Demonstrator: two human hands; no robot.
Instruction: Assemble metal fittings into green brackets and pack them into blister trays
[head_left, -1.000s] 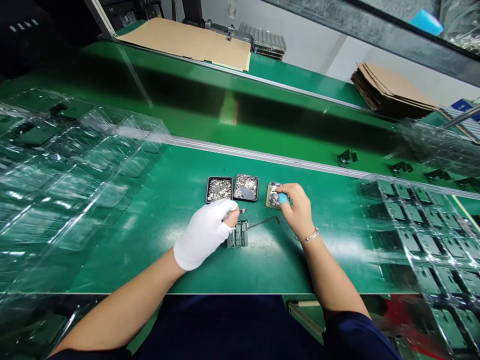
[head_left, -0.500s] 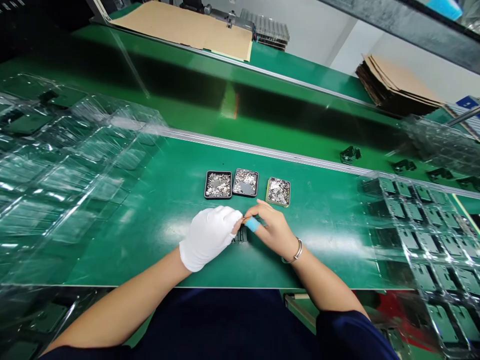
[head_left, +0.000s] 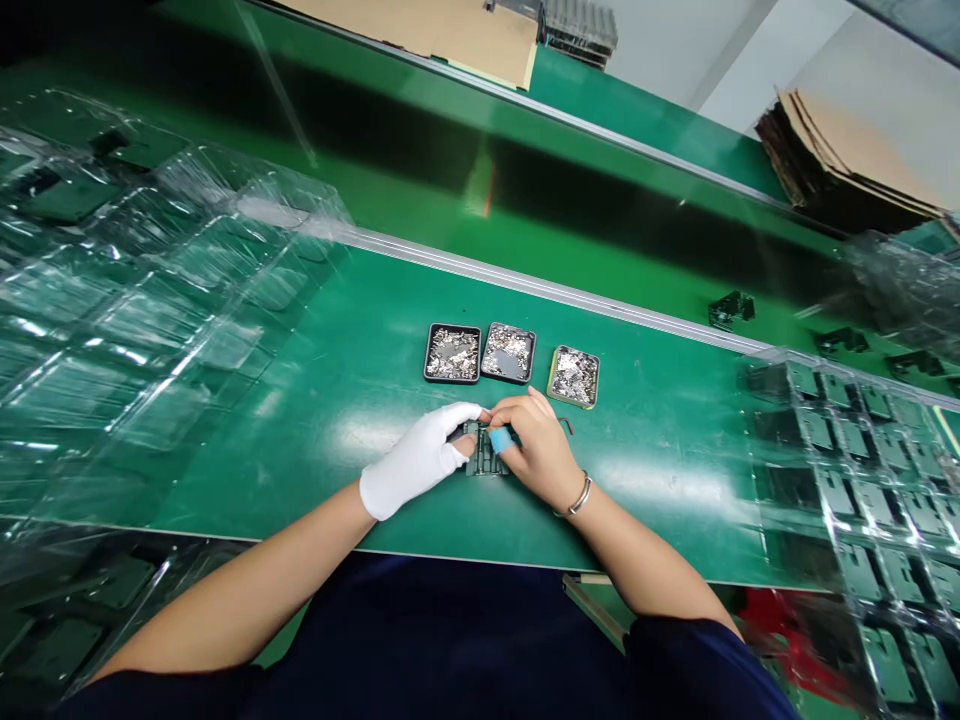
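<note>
My left hand (head_left: 420, 450), in a white glove with bare fingertips, curls around the left and upper edges of a dark green ribbed part (head_left: 487, 460). Its thumb is on the part's left side. Over the part's upper right, my right hand (head_left: 536, 445) has thumb and forefinger pinched together close to the left forefinger. Blue tape wraps the right thumb. What the pinch holds is too small or hidden to tell. A thin dark bent rod (head_left: 567, 426) shows just beyond the right hand's outer edge; whether it is held or lying on the table cannot be seen.
Beyond my hands stand two black trays (head_left: 453, 354) (head_left: 508, 352) and a yellow-edged tray (head_left: 574, 377), all with small shiny metal pieces. Clear plastic blister trays lie left (head_left: 187, 300) and right (head_left: 862, 480). A metal rail (head_left: 487, 270) crosses behind; dark parts (head_left: 731, 309) lie beyond it.
The left thumb and forefinger have spread apart, and more of the ribbed part shows. The right hand has shifted slightly, uncovering the bent rod. The view has tilted downward.
</note>
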